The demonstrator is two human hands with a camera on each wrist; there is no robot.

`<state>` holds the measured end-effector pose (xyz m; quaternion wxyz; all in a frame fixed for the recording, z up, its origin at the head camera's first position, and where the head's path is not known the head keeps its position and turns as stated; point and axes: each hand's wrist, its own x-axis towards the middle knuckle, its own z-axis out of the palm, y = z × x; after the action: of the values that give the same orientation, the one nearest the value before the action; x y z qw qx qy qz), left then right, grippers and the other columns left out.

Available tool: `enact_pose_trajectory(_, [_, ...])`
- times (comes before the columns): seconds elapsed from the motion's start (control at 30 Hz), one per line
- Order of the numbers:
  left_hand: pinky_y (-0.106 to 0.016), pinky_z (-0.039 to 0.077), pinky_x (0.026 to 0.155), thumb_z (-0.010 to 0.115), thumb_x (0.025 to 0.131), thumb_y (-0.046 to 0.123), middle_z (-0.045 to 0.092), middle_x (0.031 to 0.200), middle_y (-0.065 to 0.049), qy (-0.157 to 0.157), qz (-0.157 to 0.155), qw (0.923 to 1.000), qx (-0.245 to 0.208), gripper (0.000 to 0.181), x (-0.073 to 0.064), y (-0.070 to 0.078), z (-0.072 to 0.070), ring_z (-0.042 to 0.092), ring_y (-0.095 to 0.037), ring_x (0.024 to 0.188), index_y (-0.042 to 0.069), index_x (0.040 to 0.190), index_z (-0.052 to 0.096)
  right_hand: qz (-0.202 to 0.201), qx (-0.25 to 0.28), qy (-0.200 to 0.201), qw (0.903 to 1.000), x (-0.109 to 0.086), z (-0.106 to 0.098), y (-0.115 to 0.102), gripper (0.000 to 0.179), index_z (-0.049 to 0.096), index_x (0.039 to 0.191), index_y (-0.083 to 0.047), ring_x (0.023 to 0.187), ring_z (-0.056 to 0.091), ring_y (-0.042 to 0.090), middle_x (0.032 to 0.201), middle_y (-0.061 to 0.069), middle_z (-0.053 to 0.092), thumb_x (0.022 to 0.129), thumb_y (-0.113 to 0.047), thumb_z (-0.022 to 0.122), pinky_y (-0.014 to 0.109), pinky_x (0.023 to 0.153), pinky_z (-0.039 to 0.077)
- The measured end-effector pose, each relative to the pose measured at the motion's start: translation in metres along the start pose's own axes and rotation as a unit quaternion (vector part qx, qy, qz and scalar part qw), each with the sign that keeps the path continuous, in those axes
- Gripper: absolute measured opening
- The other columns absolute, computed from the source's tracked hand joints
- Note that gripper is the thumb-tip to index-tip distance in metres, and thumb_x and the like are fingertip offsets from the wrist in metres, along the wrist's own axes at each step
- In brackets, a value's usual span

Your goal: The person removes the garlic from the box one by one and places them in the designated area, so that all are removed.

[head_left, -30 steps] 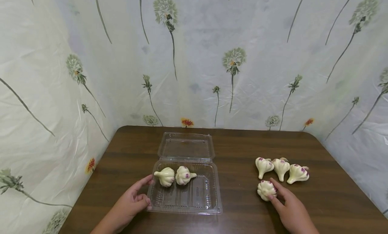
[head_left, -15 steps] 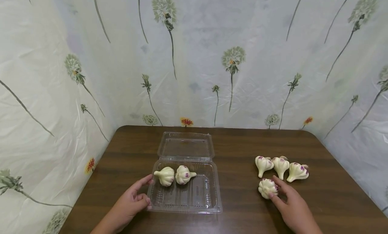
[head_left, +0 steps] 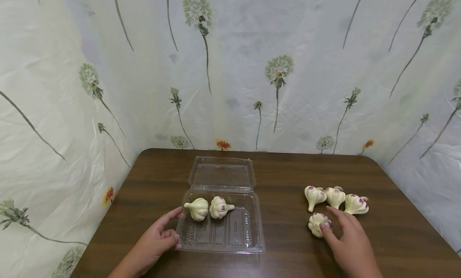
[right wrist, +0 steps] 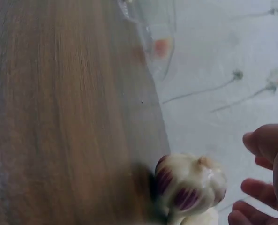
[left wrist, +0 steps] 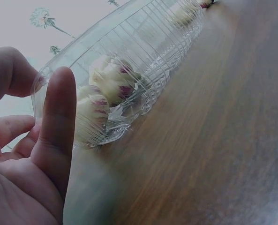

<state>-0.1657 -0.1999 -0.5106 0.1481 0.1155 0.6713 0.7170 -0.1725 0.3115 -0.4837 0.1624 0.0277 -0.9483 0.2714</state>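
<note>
A clear plastic hinged container (head_left: pixel 169 249) lies with its lid (head_left: pixel 221 172) folded back, two garlic bulbs (head_left: pixel 197 209) (head_left: pixel 219 208) side by side in its base. At its left rim my left hand (head_left: pixel 153 242) holds the edge; the left wrist view has fingers and thumb (left wrist: pixel 59 108) at that rim. On the right, a single garlic bulb (head_left: pixel 319 224) rests on the table, root end toward me. My right hand (head_left: pixel 349 242) is spread just beside it, and the right wrist view shows a gap between fingers (right wrist: pixel 260 192) and bulb (right wrist: pixel 190 183).
Three more garlic bulbs (head_left: pixel 335 198) lie in a row behind the single one. The dark wooden table (head_left: pixel 281 182) ends at a flower-printed sheet (head_left: pixel 230 69) that hangs around its back and sides.
The right hand's fingers have come off the single garlic bulb and spread. That bulb sits slightly further right than before. The left hand and container stay put.
</note>
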Motion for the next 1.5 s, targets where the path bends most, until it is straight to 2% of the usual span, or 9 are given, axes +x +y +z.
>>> enact_pose_trajectory(0.1, [-0.025, 0.061, 0.080, 0.062, 0.096, -0.007, 0.019, 0.160, -0.029, 0.000, 0.001, 1.0000, -0.002, 0.081, 0.000, 0.000, 0.000, 0.062, -0.008, 0.084, 0.001, 0.165, 0.020, -0.031, -0.003, 0.012, 0.9994, 0.002, -0.001, -0.008, 0.048, 0.060, 0.140, -0.006, 0.126, 0.053, 0.038, 0.136, 0.018, 0.061, 0.098, -0.025, 0.075, 0.056, 0.096, 0.044])
enact_pose_trajectory(0.2, [-0.025, 0.061, 0.080, 0.062, 0.096, -0.007, 0.019, 0.160, -0.030, -0.001, 0.002, 1.0000, -0.003, 0.081, 0.001, 0.000, 0.001, 0.062, -0.008, 0.084, 0.000, 0.165, 0.021, -0.062, -0.005, 0.014, 0.9980, 0.005, -0.001, -0.016, 0.048, 0.063, 0.138, -0.008, 0.118, 0.056, 0.031, 0.134, 0.013, 0.063, 0.095, -0.022, 0.078, 0.040, 0.093, 0.047])
enact_pose_trajectory(0.33, [-0.025, 0.061, 0.079, 0.061, 0.096, -0.007, 0.020, 0.159, -0.030, -0.003, 0.005, 1.0000, 0.000, 0.080, 0.001, -0.001, 0.001, 0.062, -0.008, 0.083, 0.000, 0.165, 0.021, -0.107, 0.005, 0.015, 0.9941, 0.009, 0.004, -0.028, 0.052, 0.065, 0.137, -0.009, 0.109, 0.060, 0.024, 0.131, 0.008, 0.065, 0.089, -0.017, 0.084, 0.013, 0.087, 0.044])
enact_pose_trajectory(0.4, [-0.025, 0.061, 0.079, 0.061, 0.096, -0.007, 0.020, 0.159, -0.030, -0.004, 0.006, 1.0000, 0.002, 0.080, 0.001, -0.001, 0.002, 0.062, -0.008, 0.083, 0.000, 0.165, 0.021, -0.130, 0.009, 0.012, 0.9914, 0.010, 0.007, -0.036, 0.054, 0.066, 0.136, -0.010, 0.110, 0.061, 0.024, 0.131, 0.007, 0.065, 0.087, -0.015, 0.086, 0.015, 0.090, 0.044])
enact_pose_trajectory(0.5, [-0.025, 0.061, 0.079, 0.061, 0.097, -0.007, 0.019, 0.159, -0.031, -0.006, 0.007, 1.0000, 0.000, 0.079, 0.002, -0.002, 0.002, 0.062, -0.007, 0.084, 0.000, 0.165, 0.021, -0.163, 0.005, -0.003, 0.9867, 0.012, 0.014, -0.049, 0.054, 0.066, 0.136, -0.010, 0.115, 0.062, 0.025, 0.131, 0.007, 0.066, 0.086, -0.014, 0.086, 0.032, 0.091, 0.053])
enact_pose_trajectory(0.6, [-0.024, 0.061, 0.079, 0.061, 0.097, -0.007, 0.019, 0.159, -0.031, -0.006, 0.007, 1.0000, -0.002, 0.079, 0.003, -0.003, 0.002, 0.063, -0.007, 0.084, 0.000, 0.165, 0.021, -0.195, -0.001, -0.018, 0.9807, 0.014, 0.023, -0.063, 0.056, 0.065, 0.137, -0.012, 0.121, 0.061, 0.024, 0.131, 0.004, 0.065, 0.085, -0.014, 0.086, 0.048, 0.092, 0.054])
enact_pose_trajectory(0.83, [-0.025, 0.061, 0.080, 0.060, 0.096, -0.008, 0.019, 0.160, -0.031, -0.006, 0.006, 1.0000, -0.001, 0.079, 0.004, -0.005, 0.001, 0.063, -0.008, 0.083, 0.000, 0.165, 0.021, -0.268, 0.026, -0.053, 0.9617, 0.016, 0.045, -0.092, 0.056, 0.065, 0.136, -0.011, 0.118, 0.064, 0.019, 0.129, 0.000, 0.064, 0.085, -0.016, 0.087, 0.044, 0.093, 0.059])
enact_pose_trajectory(1.13, [-0.025, 0.061, 0.080, 0.061, 0.097, -0.007, 0.019, 0.160, -0.031, -0.004, 0.011, 0.9999, 0.001, 0.080, 0.001, -0.002, -0.001, 0.063, -0.007, 0.083, -0.001, 0.165, 0.020, -0.286, 0.050, -0.123, 0.9490, 0.030, 0.061, -0.131, 0.054, 0.063, 0.140, -0.016, 0.126, 0.061, 0.017, 0.135, -0.003, 0.062, 0.090, -0.023, 0.084, 0.045, 0.104, 0.056])
enact_pose_trajectory(1.5, [-0.026, 0.062, 0.079, 0.062, 0.096, -0.007, 0.019, 0.159, -0.032, -0.003, 0.020, 0.9998, 0.008, 0.080, 0.000, 0.000, -0.002, 0.063, -0.007, 0.083, -0.001, 0.164, 0.022, -0.251, 0.091, -0.166, 0.9493, 0.038, 0.071, -0.157, 0.052, 0.062, 0.143, -0.020, 0.131, 0.059, 0.018, 0.140, -0.004, 0.061, 0.094, -0.025, 0.080, 0.048, 0.107, 0.054])
